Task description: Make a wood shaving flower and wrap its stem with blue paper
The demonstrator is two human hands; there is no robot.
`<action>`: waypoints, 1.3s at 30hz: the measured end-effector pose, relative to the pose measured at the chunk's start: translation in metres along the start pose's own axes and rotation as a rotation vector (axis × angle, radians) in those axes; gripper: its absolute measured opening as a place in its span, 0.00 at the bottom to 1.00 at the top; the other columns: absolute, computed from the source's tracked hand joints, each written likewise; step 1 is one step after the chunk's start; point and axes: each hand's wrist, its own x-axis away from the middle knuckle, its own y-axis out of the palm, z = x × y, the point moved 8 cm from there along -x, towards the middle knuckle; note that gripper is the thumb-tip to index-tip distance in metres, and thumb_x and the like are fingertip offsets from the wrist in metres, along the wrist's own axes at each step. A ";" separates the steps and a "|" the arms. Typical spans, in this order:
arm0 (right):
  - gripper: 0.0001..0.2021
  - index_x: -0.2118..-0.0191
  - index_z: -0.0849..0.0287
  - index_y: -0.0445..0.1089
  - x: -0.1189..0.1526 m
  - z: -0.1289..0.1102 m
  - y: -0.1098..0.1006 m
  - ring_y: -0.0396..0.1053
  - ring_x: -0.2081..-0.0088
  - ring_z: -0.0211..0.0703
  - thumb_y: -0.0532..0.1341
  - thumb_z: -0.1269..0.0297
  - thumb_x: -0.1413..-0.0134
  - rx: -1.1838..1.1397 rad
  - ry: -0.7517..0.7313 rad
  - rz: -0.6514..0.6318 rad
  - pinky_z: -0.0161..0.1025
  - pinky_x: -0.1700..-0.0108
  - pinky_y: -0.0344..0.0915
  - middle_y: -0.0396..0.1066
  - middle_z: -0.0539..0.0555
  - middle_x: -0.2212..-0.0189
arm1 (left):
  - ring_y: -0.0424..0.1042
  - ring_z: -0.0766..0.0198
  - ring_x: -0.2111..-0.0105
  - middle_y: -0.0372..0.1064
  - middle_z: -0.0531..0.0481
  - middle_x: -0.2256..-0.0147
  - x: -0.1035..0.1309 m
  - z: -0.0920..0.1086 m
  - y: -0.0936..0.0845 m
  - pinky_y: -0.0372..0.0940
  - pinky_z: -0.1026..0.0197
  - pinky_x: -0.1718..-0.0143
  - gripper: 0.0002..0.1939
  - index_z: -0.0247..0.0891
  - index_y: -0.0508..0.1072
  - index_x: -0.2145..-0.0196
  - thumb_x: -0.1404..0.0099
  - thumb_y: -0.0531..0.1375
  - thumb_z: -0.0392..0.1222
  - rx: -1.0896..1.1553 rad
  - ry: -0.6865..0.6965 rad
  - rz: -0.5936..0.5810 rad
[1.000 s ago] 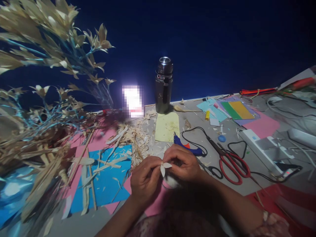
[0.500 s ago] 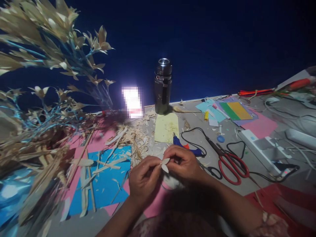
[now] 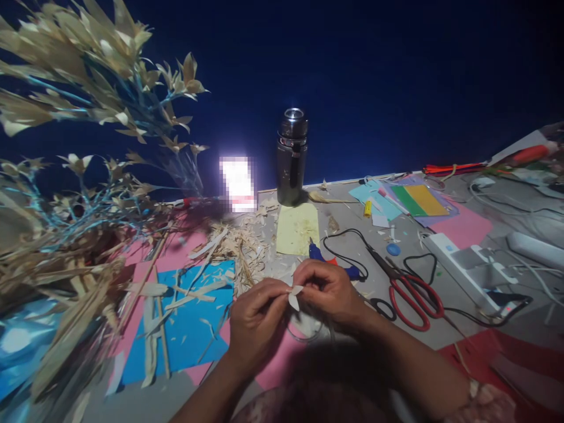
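Note:
Between my fingertips is a small pale flower (image 3: 294, 299) with pointed petals, like the husk flowers on the branches at the left. My left hand (image 3: 259, 314) pinches it from the left side. The fingers of my right hand (image 3: 328, 291) are closed at its other side, touching the petals. Below the hands, a round whitish thing with a clear rim (image 3: 304, 326) lies on pink paper, partly hidden. A blue glue gun (image 3: 317, 254) lies just beyond my right hand. Red-handled scissors (image 3: 416, 301) rest to the right of it.
A dark thermos (image 3: 291, 170) stands at the back beside a blurred bright patch. Husk strips lie over blue paper (image 3: 194, 335) at left, below branches of husk flowers (image 3: 132, 76). A white power strip (image 3: 467, 273), cables and coloured sheets (image 3: 420, 200) are on the right.
Both hands stay pinched at the flower, which has turned slightly and shifted a little. More of the round thing beneath shows. The view has moved very slightly.

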 end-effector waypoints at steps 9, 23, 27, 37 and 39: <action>0.04 0.71 0.59 0.75 0.000 0.006 0.002 0.70 0.69 0.39 0.69 0.67 0.46 -0.055 0.032 -0.038 0.35 0.67 0.65 0.74 0.53 0.70 | 0.79 0.64 0.72 0.80 0.50 0.72 -0.002 0.010 0.000 0.72 0.65 0.69 0.10 0.40 0.81 0.66 0.37 0.63 0.27 -0.063 0.100 -0.044; 0.09 0.64 0.58 0.77 0.000 0.021 -0.002 0.57 0.75 0.35 0.71 0.61 0.49 -0.088 0.207 0.031 0.33 0.74 0.55 0.67 0.47 0.75 | 0.66 0.67 0.85 0.73 0.54 0.81 0.011 -0.038 -0.001 0.61 0.66 0.84 0.02 0.39 0.81 0.73 0.44 0.68 0.39 0.211 -0.506 0.079; 0.06 0.67 0.59 0.75 0.000 0.024 0.001 0.60 0.74 0.36 0.68 0.63 0.47 -0.099 0.254 -0.013 0.33 0.73 0.55 0.68 0.48 0.75 | 0.63 0.69 0.85 0.68 0.56 0.83 0.023 -0.056 0.004 0.59 0.68 0.83 0.10 0.37 0.78 0.73 0.48 0.72 0.44 0.348 -0.736 0.115; 0.03 0.68 0.60 0.76 -0.003 0.024 0.003 0.64 0.73 0.37 0.66 0.66 0.48 -0.006 0.279 -0.040 0.33 0.72 0.59 0.71 0.49 0.75 | 0.56 0.73 0.89 0.64 0.58 0.87 0.021 -0.058 0.011 0.51 0.70 0.86 0.18 0.36 0.74 0.76 0.54 0.76 0.47 0.588 -0.879 0.147; 0.03 0.69 0.60 0.76 -0.005 0.024 0.000 0.65 0.73 0.38 0.66 0.66 0.47 0.039 0.277 -0.040 0.33 0.72 0.60 0.72 0.49 0.75 | 0.54 0.74 0.89 0.62 0.59 0.88 0.022 -0.057 0.006 0.51 0.70 0.86 0.19 0.36 0.73 0.77 0.55 0.77 0.48 0.627 -0.904 0.169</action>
